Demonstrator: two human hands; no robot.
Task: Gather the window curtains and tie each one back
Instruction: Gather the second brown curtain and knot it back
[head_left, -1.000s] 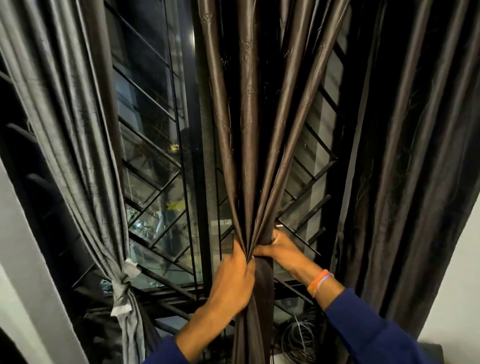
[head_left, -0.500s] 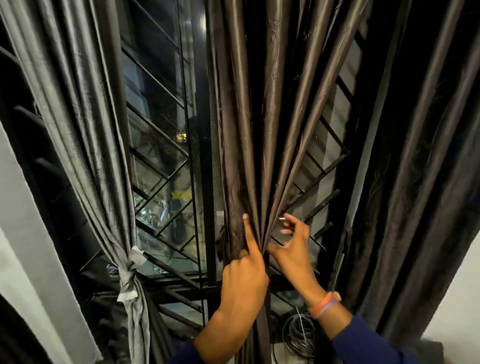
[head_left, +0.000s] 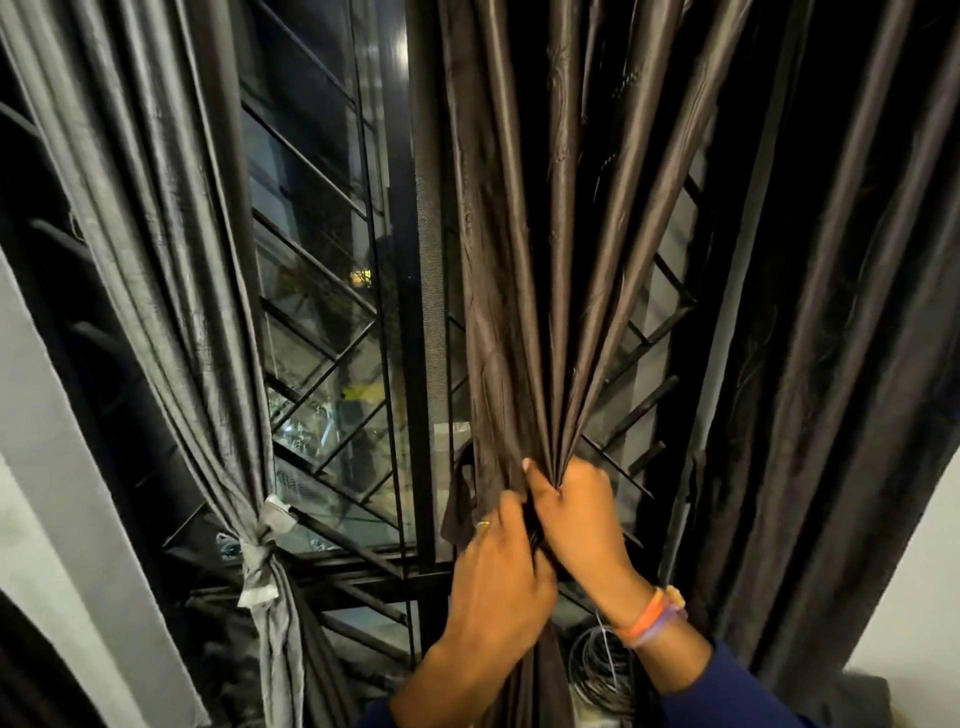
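A dark brown curtain (head_left: 550, 260) hangs in the middle of the window, its folds drawn together into a bunch low down. My right hand (head_left: 582, 519) grips the bunched folds from the right side. My left hand (head_left: 498, 577) holds the curtain just below and to the left, fingers curled on the cloth. A loop of brown tie strap (head_left: 460, 499) hangs at the bunch's left edge. On the left, a grey curtain (head_left: 156, 260) is gathered and knotted with a grey tie (head_left: 260, 561).
Behind the curtains is a window with a black metal grille (head_left: 332, 374) and a vertical frame bar (head_left: 421, 312). Another dark curtain (head_left: 831, 312) hangs at the right. Coiled cable (head_left: 597, 675) lies on the sill below. White wall flanks both sides.
My right hand closed on the gathered folds after reaching with spread fingers. My left hand shifted down and curled on the cloth. The view moved closer and slightly up.
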